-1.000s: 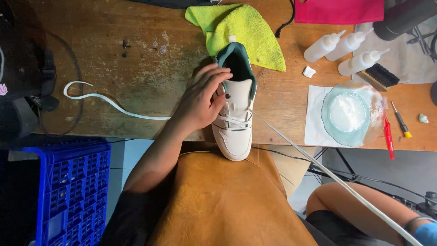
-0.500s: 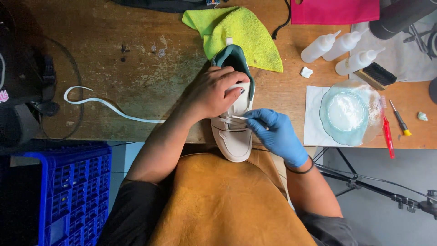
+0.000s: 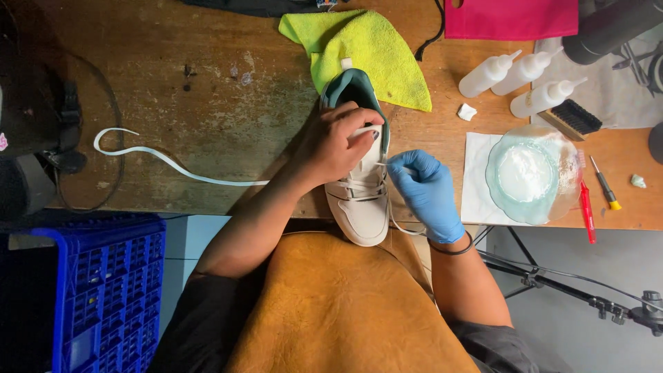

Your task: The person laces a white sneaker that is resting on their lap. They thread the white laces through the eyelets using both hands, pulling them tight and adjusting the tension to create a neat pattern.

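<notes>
A white sneaker (image 3: 361,207) with a dark green collar lies on the wooden table (image 3: 228,117), its toe hanging over the near edge. My left hand (image 3: 338,141), bare, grips the shoe's upper around the tongue. My right hand (image 3: 428,190), in a blue glove, pinches the end of a white lace (image 3: 383,164) at the eyelets on the shoe's right side. Another long white lace (image 3: 159,157) trails loose across the table to the left.
A yellow-green cloth (image 3: 366,52) lies behind the shoe. To the right stand three white squeeze bottles (image 3: 525,76), a brush (image 3: 572,119), a glass bowl (image 3: 528,173) on paper, a red pen (image 3: 587,211) and a small screwdriver (image 3: 604,183). A blue crate (image 3: 103,290) sits below left.
My gloved right hand came up from below and took hold of the lace at the shoe. The left hand slid further up toward the collar.
</notes>
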